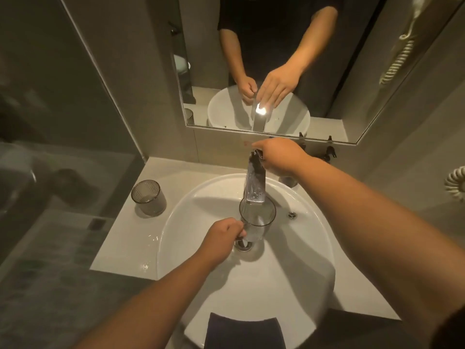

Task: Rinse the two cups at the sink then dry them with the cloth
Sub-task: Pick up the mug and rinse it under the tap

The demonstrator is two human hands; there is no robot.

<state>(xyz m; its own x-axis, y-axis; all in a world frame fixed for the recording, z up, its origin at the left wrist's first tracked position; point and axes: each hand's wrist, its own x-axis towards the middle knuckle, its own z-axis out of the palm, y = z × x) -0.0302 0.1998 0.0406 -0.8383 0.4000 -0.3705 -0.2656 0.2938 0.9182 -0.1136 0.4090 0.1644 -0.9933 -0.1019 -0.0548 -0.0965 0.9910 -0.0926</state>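
So right now your left hand [224, 233] has its fingers wrapped round the side of one cup [256, 220], holding it upright in the sink [289, 273] with the open mouth sitting right under the tap [254, 187] spout. That's the bit that matters: rim directly below the outlet, cup's long axis standing vertical, drain [243, 245] just underneath it. Your right hand [279, 156] is up at the back on the tap handle, fingers curled over it, well apart from the cup. I can't really tell if water's flowing yet.

The second cup [149, 197] is standing upright on the counter [120, 248] off to your left, outside the sink, so your left hand is the nearer one for grabbing it later. The dark cloth [242, 333] is draped over the near rim of the sink, close to your body, between your two forearms.

My guess is you're on the rinse of the first cup, so it's early days.
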